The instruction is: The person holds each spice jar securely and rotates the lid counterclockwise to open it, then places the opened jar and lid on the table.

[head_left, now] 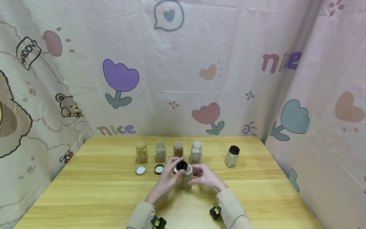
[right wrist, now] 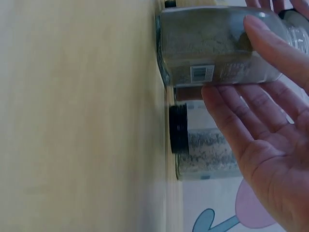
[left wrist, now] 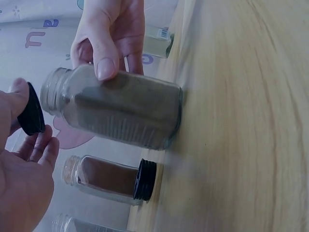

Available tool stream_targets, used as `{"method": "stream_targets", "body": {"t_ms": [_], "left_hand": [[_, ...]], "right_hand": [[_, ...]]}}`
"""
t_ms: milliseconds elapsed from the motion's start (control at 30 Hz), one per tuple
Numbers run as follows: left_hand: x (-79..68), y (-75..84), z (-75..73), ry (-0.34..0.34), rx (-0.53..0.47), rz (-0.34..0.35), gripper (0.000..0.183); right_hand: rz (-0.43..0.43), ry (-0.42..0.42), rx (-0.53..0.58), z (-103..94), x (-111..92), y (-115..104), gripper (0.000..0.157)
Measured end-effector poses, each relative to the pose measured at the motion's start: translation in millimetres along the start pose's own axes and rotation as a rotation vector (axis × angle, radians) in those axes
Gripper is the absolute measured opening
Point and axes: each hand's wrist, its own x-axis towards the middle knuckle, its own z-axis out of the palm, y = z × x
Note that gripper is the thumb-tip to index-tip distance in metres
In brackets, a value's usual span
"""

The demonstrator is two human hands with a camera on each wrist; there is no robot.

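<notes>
A square glass spice jar (head_left: 187,183) of grey-brown powder stands upright on the table, its threaded mouth uncovered. My right hand (head_left: 207,176) holds its side, thumb on one face and fingers along another, as the right wrist view of the jar (right wrist: 212,46) shows. In my left hand (head_left: 166,180) a black screw lid (head_left: 181,165) is pinched between thumb and fingers. That lid (left wrist: 32,112) is tilted beside the jar's mouth, with a small gap between them in the left wrist view.
Behind my hands stand a jar of yellow powder (head_left: 142,153), a greyish one (head_left: 160,153), a brown one (head_left: 178,149) and a whitish one (head_left: 196,153). A white lid (head_left: 140,170) and a black-rimmed lid (head_left: 159,169) lie before them. A black-capped jar (head_left: 232,156) is at right.
</notes>
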Motion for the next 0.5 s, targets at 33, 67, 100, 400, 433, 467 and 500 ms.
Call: {"method": "stream_targets", "body": {"t_ms": [33,67,100,400,433,467,500], "left_hand": [[0.2,0.5,-0.3,-0.005,0.006,-0.001,0.045],[0.3,0.5,-0.4,-0.011,0.013,-0.005,0.045],[0.6,0.8,-0.6,-0.016,0.020,-0.006,0.045],[1.9,-0.1,-1.7,-0.040,0.043,0.006,0.042],[1.9,-0.2,-1.9,-0.043,0.040,0.008,0.042],[1.8,-0.2,-2.0,-0.044,0.039,0.009,0.042],[1.7,-0.2,-2.1,-0.045,0.038,0.011,0.043]], "right_hand": [[0.001,-0.001,-0.005,-1.2,-1,0,0.051],[0.002,-0.002,-0.007,-2.4,-1,1,0.051],[0.003,-0.003,-0.012,-3.5,-2,1,0.052],[0.034,-0.029,0.030,-16.8,-9,8,0.057],[0.036,-0.031,0.032,-18.4,-10,9,0.058],[0.037,-0.034,0.038,-20.0,-10,9,0.058],[0.038,-0.035,0.039,-21.5,-11,9,0.059]]}}
